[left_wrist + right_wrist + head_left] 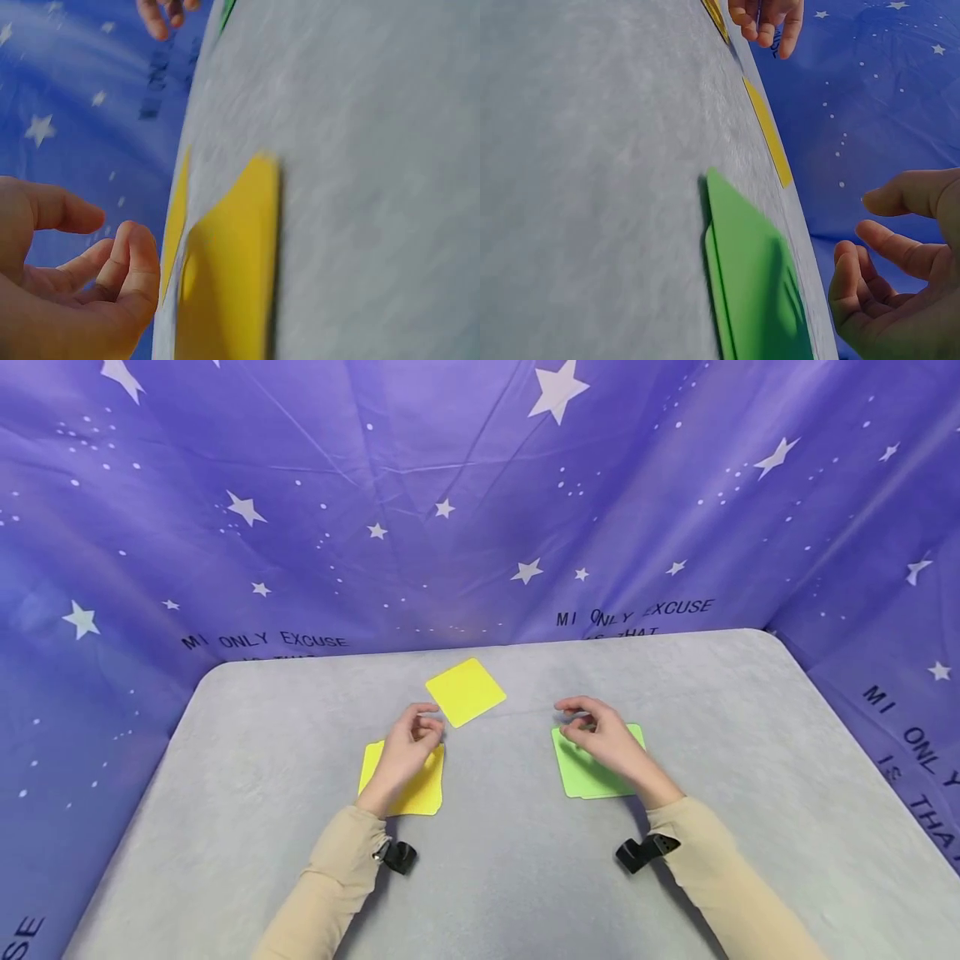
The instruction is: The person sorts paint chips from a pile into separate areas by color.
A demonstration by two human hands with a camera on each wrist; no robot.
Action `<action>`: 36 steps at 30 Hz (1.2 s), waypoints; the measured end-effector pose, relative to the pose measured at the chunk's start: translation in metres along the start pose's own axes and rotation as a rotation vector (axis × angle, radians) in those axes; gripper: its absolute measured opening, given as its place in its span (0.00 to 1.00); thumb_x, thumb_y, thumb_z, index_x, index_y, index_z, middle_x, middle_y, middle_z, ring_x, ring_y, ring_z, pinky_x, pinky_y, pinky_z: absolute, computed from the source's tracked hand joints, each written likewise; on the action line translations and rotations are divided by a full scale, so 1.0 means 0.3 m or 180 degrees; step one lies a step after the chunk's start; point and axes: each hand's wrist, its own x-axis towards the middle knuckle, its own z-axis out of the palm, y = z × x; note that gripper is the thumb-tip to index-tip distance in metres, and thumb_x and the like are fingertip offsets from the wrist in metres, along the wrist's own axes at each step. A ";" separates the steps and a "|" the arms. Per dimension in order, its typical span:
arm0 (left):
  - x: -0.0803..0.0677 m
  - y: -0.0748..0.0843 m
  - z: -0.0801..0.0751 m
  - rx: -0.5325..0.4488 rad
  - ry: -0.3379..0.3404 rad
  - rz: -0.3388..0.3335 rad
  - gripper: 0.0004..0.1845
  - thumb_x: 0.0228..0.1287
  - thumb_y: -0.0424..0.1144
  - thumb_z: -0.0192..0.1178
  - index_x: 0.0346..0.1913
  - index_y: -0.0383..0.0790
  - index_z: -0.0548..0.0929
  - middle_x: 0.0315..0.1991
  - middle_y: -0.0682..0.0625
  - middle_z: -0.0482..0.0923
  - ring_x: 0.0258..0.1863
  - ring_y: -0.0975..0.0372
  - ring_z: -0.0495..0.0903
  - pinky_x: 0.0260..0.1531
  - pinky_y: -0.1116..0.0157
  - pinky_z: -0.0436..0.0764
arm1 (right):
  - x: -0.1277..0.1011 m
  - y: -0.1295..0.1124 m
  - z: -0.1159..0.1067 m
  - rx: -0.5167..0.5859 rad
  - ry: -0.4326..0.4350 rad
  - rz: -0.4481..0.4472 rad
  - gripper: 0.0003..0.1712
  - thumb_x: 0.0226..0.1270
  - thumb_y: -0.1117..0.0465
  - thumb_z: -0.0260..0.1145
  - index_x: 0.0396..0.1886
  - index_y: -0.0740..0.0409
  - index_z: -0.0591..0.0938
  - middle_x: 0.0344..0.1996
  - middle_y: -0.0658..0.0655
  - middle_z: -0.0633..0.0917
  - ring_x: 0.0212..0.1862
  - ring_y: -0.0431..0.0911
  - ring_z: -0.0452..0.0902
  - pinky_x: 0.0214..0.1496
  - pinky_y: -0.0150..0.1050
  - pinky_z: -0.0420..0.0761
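Left hand (67, 292) with loosely curled fingers (135, 259), beside yellow pad (229, 270), grey table (375, 150)

Tabletop: grey felt-like cover (525, 877), rounded far corners.
Backdrop: purple-blue cloth (420, 485) hung on three sides, creased, with white stars and dots.
Lettering: dark words "MI ONLY EXCUSE" (264, 640) printed low on the cloth.
Light: even, soft shadows.

Both arms reached forward in tan sleeves, each with a black camera mount strapped at the wrist. The left hand (405, 750) was raised with its fingers loosely curled and the thumb close to the fingertips, gripping nothing. The right hand (604, 740), well apart from the left, mirrored it: its fingers (870, 264) curled inward, thumb extended above them, palm empty.
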 end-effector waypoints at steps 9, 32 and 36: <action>0.023 -0.019 -0.045 0.0220 -0.0124 -0.0042 0.24 0.65 0.27 0.56 0.63 0.31 0.69 0.45 0.39 0.80 0.45 0.51 0.79 0.44 0.61 0.76 | 0.084 -0.034 0.060 0.0078 -0.0151 0.0017 0.23 0.62 0.71 0.62 0.57 0.70 0.75 0.51 0.69 0.78 0.43 0.52 0.77 0.39 0.35 0.78; 0.077 -0.029 -0.016 -0.1590 0.0087 -0.0740 0.29 0.66 0.23 0.52 0.68 0.30 0.57 0.59 0.29 0.70 0.54 0.48 0.76 0.54 0.63 0.76 | 0.288 -0.083 0.207 0.0781 -0.0706 0.0261 0.46 0.62 0.75 0.54 0.77 0.57 0.48 0.71 0.72 0.56 0.70 0.59 0.56 0.67 0.49 0.64; 0.083 -0.025 -0.022 -0.1665 0.0111 -0.0773 0.29 0.66 0.23 0.51 0.68 0.30 0.57 0.60 0.30 0.69 0.54 0.49 0.75 0.55 0.62 0.75 | 0.285 -0.084 0.210 0.1001 -0.0729 0.0374 0.44 0.64 0.74 0.54 0.77 0.57 0.49 0.70 0.71 0.58 0.71 0.58 0.55 0.66 0.50 0.64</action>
